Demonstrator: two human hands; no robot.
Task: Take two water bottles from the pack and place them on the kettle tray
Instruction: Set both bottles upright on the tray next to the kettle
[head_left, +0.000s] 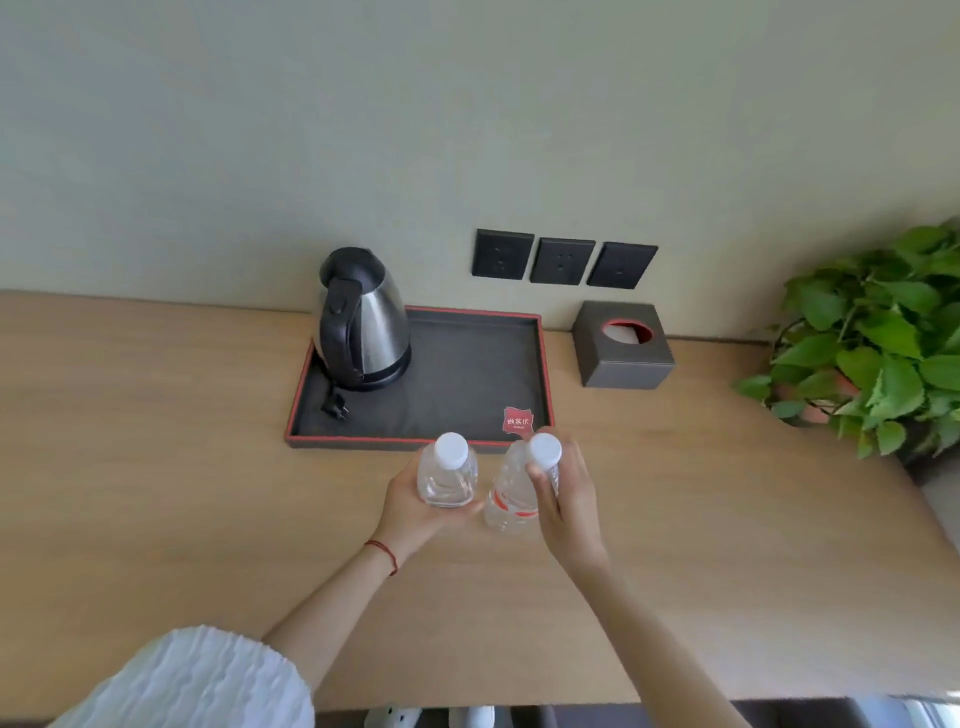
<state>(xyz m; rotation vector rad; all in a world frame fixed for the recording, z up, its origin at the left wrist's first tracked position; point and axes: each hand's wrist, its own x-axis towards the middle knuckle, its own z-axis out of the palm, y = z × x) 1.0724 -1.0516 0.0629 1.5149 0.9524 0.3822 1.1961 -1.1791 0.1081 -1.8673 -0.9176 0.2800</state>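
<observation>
Left hand (415, 506) fingers gripping bottle (448, 475), right hand (569, 499) gripping tilted bottle (511, 493), nearing tray (467, 379); tilted one risking tipping on landing

Two clear white-capped bottles (448, 475) (511, 491) held before tray (467, 374).

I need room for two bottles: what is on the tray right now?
On the tray: a kettle at the back left, its plug, a red card. The bottles hide part of the front rim.
</observation>
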